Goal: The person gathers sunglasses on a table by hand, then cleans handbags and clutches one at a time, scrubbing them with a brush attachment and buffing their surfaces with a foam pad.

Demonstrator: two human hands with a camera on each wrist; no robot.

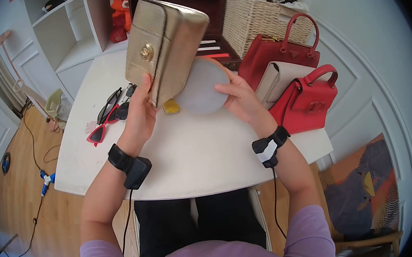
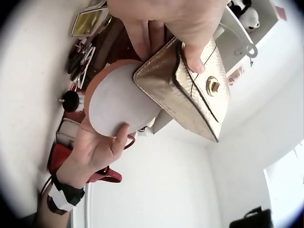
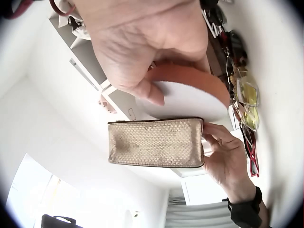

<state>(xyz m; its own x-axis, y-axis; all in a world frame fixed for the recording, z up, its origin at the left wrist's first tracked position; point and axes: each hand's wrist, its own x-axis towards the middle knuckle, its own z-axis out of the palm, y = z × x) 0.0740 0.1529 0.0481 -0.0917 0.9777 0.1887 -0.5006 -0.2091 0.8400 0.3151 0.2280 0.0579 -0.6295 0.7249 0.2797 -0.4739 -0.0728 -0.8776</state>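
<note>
My left hand grips a gold snakeskin-textured handbag near its lower corner, thumb on the front flap below the turn-lock clasp. The bag is raised and tilted over the table. In my right hand is a flat-faced round piece, pale on the face with an orange rim; the thumb presses its face and the fingers curl behind. What kind of thing it is I cannot tell. Its face overlaps the bag's bottom edge in the head view. The right wrist view shows the bag's scaly base beside the round piece.
Yellow-lensed glasses lie under the bag. Black and red sunglasses sit on the white table's left side. At right stand red handbags and a beige one. A dark open case and wicker basket stand behind.
</note>
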